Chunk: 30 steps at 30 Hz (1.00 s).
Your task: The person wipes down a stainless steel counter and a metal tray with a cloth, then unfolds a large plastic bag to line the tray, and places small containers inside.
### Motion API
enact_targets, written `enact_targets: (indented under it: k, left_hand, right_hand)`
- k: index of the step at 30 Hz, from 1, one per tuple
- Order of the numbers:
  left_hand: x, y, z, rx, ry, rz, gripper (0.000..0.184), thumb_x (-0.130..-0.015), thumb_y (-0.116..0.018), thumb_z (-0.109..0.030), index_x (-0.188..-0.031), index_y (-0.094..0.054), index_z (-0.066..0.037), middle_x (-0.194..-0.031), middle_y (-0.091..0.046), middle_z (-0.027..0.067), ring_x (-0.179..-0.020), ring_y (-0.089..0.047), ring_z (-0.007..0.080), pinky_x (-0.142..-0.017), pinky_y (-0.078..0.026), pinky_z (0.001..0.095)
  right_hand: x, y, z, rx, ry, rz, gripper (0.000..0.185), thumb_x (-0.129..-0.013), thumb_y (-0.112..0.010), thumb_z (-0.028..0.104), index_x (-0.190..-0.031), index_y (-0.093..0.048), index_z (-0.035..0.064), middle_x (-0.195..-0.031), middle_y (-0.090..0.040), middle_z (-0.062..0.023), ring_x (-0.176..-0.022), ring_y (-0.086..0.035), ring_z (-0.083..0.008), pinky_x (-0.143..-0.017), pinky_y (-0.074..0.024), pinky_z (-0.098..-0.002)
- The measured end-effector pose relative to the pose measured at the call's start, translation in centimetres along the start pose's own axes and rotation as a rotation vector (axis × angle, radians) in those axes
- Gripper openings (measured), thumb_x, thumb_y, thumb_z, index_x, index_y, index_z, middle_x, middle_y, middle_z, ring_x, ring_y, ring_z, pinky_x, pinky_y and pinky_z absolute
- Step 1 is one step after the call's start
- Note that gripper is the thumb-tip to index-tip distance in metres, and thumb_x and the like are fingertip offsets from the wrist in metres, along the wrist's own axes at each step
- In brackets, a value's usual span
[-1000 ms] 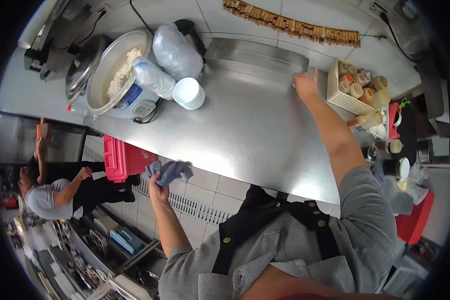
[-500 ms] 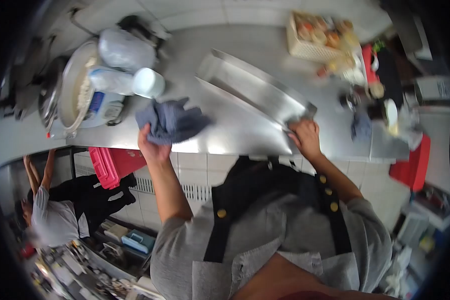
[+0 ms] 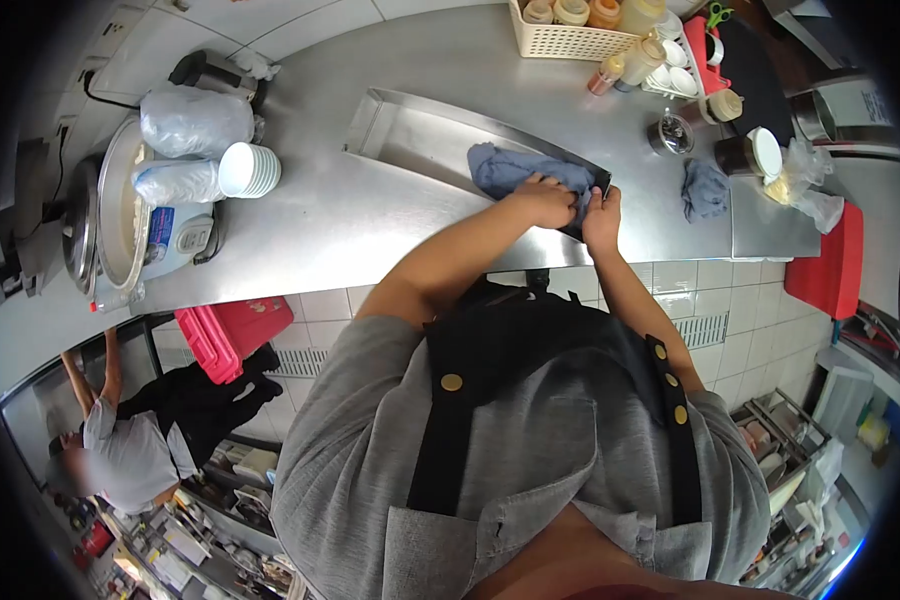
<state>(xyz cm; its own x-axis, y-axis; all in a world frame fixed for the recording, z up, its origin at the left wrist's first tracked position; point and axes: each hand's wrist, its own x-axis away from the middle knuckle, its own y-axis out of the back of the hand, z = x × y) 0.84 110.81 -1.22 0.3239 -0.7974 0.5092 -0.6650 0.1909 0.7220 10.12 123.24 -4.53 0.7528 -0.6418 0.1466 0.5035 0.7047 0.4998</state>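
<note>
A long metal tray (image 3: 420,138) lies at a slant on the steel counter (image 3: 310,235). My left hand (image 3: 548,200) presses a bunched blue-grey cloth (image 3: 505,168) into the tray's right part, fingers bent over the fabric. At the tray's right end, my right hand (image 3: 602,220) grips the end wall, close beside my left hand. A second blue-grey cloth (image 3: 705,190) lies crumpled on the counter further right.
Left on the counter are stacked white cups (image 3: 249,171), bagged cups (image 3: 196,120) and a large bowl (image 3: 120,215). A basket of bottles (image 3: 570,42) stands at the back, jars (image 3: 767,152) at the right. A co-worker (image 3: 135,450) is at the lower left.
My left hand has carried the cloth rightwards and down into the tray. Earlier the tray came away from the back wall towards me, with my right hand on its end.
</note>
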Motion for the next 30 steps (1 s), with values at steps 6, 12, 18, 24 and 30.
enact_targets:
  k: [6, 12, 18, 24, 30]
  left_hand:
    - [7.2, 3.3, 10.8, 0.0, 0.263, -0.015, 0.062, -0.1, -0.034, -0.06, -0.135, -0.057, -0.013, -0.147, -0.049, 0.0083, -0.14, -0.038, 0.0299, -0.116, -0.025, 0.0512]
    - [12.2, 6.8, 17.3, -0.328, 0.689, -0.166, 0.068, -0.097, -0.035, -0.064, -0.141, -0.053, -0.015, -0.151, -0.046, 0.0045, -0.142, -0.033, 0.0266, -0.113, -0.027, 0.05]
    - [9.8, 8.4, 17.2, -0.371, 0.935, 0.079, 0.054, -0.096, -0.042, -0.044, -0.133, -0.062, -0.01, -0.142, -0.057, 0.0039, -0.136, -0.041, 0.029, -0.101, -0.042, 0.0445]
    - [9.9, 5.4, 15.7, -0.076, 0.875, -0.11, 0.051, -0.094, -0.039, -0.038, -0.123, -0.067, -0.006, -0.132, -0.063, 0.0165, -0.121, -0.06, 0.035, -0.1, -0.046, 0.0472]
    - [3.5, 2.2, 0.8, 0.181, 0.423, -0.039, 0.05, -0.093, -0.04, -0.038, -0.109, -0.071, -0.002, -0.118, -0.066, 0.024, -0.109, -0.064, 0.0424, -0.097, -0.048, 0.05]
  right_hand:
    - [0.1, 0.8, 0.5, 0.106, 0.031, 0.058, 0.025, -0.101, -0.049, 0.018, -0.11, -0.053, -0.0052, -0.1, -0.061, -0.028, -0.093, -0.061, -0.0434, -0.085, -0.0464, -0.0463]
    - [-0.2, 1.0, 0.3, 0.211, 0.015, 0.074, 0.024, -0.101, -0.049, 0.017, -0.113, -0.051, -0.003, -0.1, -0.062, -0.0252, -0.091, -0.061, -0.0391, -0.083, -0.0472, -0.0445]
    - [0.1, -2.0, -1.0, -0.484, -0.146, -0.057, 0.032, -0.098, -0.055, 0.008, -0.128, -0.045, 0.0043, -0.111, -0.06, -0.0115, -0.099, -0.058, -0.0201, -0.088, -0.0467, -0.034]
    - [0.9, -1.5, 0.2, -0.626, -0.159, -0.063, 0.037, -0.097, -0.059, 0.007, -0.131, -0.045, 0.0037, -0.118, -0.057, -0.0118, -0.107, -0.054, -0.0184, -0.095, -0.0435, -0.0316]
    - [0.6, -1.9, -1.0, -0.661, -0.113, -0.069, 0.037, -0.102, -0.057, 0.028, -0.127, -0.048, 0.0018, -0.115, -0.059, -0.011, -0.104, -0.054, -0.0169, -0.094, -0.044, -0.0312]
